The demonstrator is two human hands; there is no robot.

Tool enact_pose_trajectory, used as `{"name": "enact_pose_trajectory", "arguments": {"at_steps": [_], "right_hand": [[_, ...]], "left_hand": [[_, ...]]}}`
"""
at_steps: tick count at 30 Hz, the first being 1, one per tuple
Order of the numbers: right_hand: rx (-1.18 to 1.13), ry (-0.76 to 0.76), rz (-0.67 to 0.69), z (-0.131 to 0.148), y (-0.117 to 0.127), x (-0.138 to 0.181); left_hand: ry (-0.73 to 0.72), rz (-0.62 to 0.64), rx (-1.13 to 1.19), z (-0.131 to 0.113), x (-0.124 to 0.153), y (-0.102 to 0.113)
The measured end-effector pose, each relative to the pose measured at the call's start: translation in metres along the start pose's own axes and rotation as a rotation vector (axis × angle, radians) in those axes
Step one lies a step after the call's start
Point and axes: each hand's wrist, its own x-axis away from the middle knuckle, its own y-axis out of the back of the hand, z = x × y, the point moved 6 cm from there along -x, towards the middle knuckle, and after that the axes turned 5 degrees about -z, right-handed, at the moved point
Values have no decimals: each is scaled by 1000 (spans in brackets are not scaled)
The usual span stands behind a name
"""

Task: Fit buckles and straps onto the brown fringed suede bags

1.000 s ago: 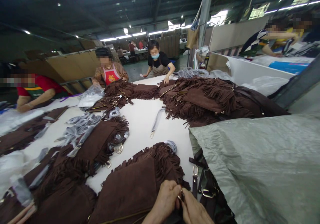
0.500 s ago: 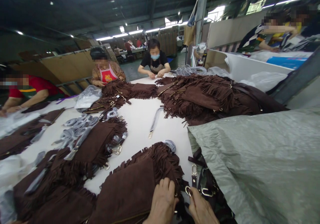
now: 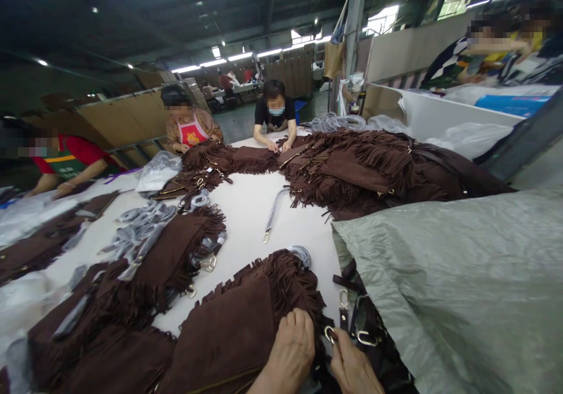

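1. Right hand (image 3: 355,363): fingers pinched on a gold-coloured clasp (image 3: 328,333).
2. Left hand (image 3: 290,345): fingers curled at the right edge of the brown bag (image 3: 229,326); fingertips hidden, grip cannot be determined.
3. Clasp: just right of the left hand.
4. Bag: lying on the worktop (image 3: 246,206), near side.

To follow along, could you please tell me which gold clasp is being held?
The gold clasp held by the right hand; the strap clasp just beyond it and the farther clasp on the white tabletop lie untouched.
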Motion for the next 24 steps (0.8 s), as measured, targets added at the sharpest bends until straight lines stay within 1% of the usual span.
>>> {"name": "enact_pose_trajectory", "arguments": {"at_steps": [2, 4, 6, 9, 12, 14, 16, 19, 21, 24], "right_hand": [[4, 29, 45, 7, 4, -6], [17, 82, 73, 15, 6, -14], [37, 142, 51, 24, 7, -23], [63, 192, 13, 35, 4, -34], [65, 172, 46, 39, -3, -43], [55, 126, 82, 38, -5, -48], [35, 88, 121, 37, -6, -53], [-59, 77, 186, 40, -3, -59], [-160, 80, 252, 45, -1, -62], [-261, 73, 361, 52, 2, -64]], "left_hand": [[-3, 39, 48, 6, 2, -2], [34, 46, 163, 16, 5, 0], [78, 66, 287, 26, 6, 3], [141, 161, 392, 33, 3, 9], [199, 282, 400, 31, -3, 13], [214, 331, 381, 28, -7, 12], [204, 329, 357, 27, -9, 11], [152, 292, 330, 28, -9, 7], [126, 287, 345, 30, -7, 6], [127, 279, 401, 34, -5, 7]]}}
